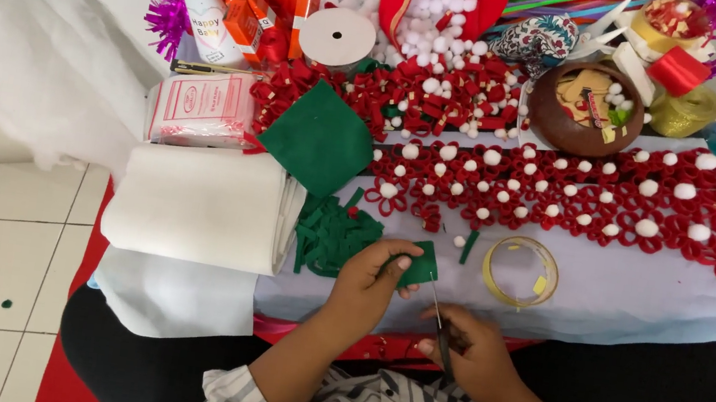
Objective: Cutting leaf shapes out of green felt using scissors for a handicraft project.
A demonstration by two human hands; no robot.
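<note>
Green felt piece point(420, 266), small and roughly square, sits pinched in the fingers of the left hand point(373, 280) just above the pale blue cloth point(633, 300). Scissors point(441, 327) in the right hand point(470, 349), fingers curled closed through the handles, point up and away so the blade tips touch the felt's right edge. Left of it lie cut green strips point(327, 234); beyond, a row of red felt flowers point(564, 197) with white centres.
</note>
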